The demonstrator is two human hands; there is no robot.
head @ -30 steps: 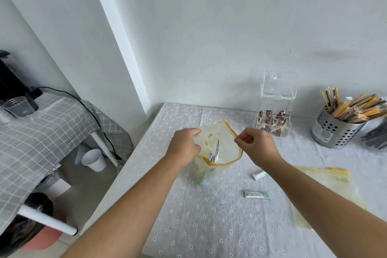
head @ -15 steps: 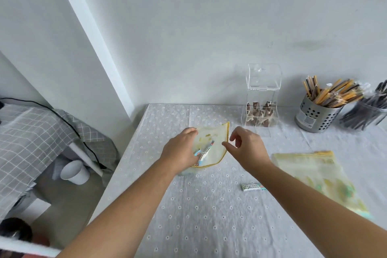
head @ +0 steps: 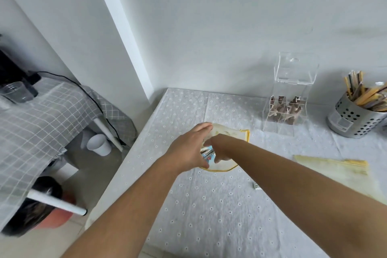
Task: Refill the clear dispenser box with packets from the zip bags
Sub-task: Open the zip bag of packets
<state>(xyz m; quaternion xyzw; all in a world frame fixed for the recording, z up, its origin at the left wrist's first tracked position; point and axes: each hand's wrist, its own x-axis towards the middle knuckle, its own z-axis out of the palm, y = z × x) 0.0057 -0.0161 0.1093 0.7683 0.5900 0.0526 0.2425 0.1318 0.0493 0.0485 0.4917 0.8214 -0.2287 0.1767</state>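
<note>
- Reaching into the zip bag [head: 232, 135] is judged to be the step in hand. It is best done low over the tabletop [head: 209, 205], so that anything dropped is caught on the cloth.
- The bag's mouth should be held wide. It is gripped at its left edge by the left hand [head: 188, 150], fingers above and thumb below.
- The right hand [head: 219, 146] is pushed into that mouth. Its fingers are hidden by the plastic, so it cannot be told whether anything is grasped.
- The packets [head: 207, 153] inside are best gathered as one bundle, laid lengthwise, so that they can be slid into the box together.
- The clear dispenser box [head: 290, 94] is stood against the wall, beyond both hands and to their right, well apart from them. Its lid appears to be raised, and a few brown packets are seen low inside.
- A second zip bag [head: 335, 166] is laid flat on the far side of the right forearm.
- One loose packet [head: 256, 186] is seen just beside that forearm.
</note>
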